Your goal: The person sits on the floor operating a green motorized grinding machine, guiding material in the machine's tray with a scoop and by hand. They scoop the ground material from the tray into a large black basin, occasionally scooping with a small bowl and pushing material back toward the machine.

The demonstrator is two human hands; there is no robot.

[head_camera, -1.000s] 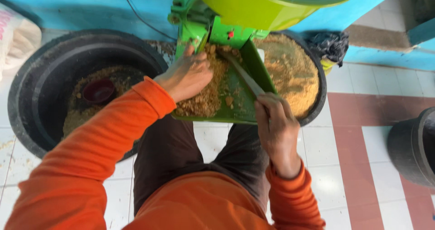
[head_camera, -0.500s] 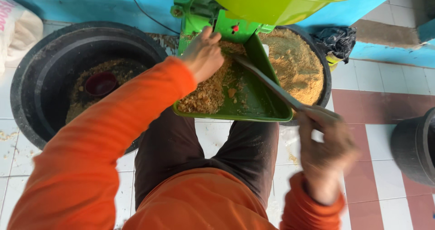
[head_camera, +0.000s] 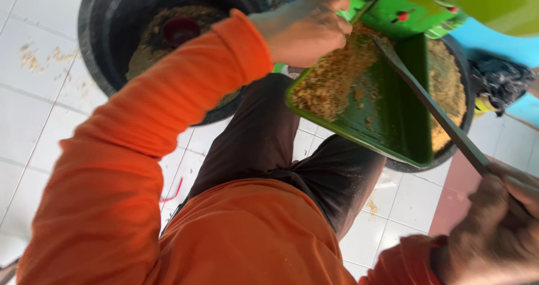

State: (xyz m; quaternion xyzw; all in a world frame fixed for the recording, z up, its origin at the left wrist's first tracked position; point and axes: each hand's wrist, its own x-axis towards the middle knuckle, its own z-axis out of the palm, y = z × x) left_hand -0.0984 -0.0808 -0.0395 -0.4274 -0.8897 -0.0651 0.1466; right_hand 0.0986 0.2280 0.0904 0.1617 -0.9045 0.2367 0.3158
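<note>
My left hand [head_camera: 303, 30] rests on a heap of brown crumbly meal [head_camera: 337, 74] lying in a green chute tray [head_camera: 401, 122], close under the green machine body [head_camera: 393, 7]. Its fingers are curled into the meal. My right hand [head_camera: 494, 229], dusty with meal, is at the lower right and grips the end of a long flat metal blade [head_camera: 426, 102]. The blade runs diagonally up across the tray to the machine's outlet. Orange sleeves cover both arms.
A big black tub [head_camera: 106, 44] with brown meal and a dark red scoop [head_camera: 179, 30] stands at the upper left. A second black tub [head_camera: 449, 88] full of meal sits under the tray. White floor tiles carry spilled crumbs; a black bag [head_camera: 499, 83] lies right.
The view has swung and tilted. My right hand has drawn back down and to the right with the blade. My left hand has moved up the tray towards the machine's outlet.
</note>
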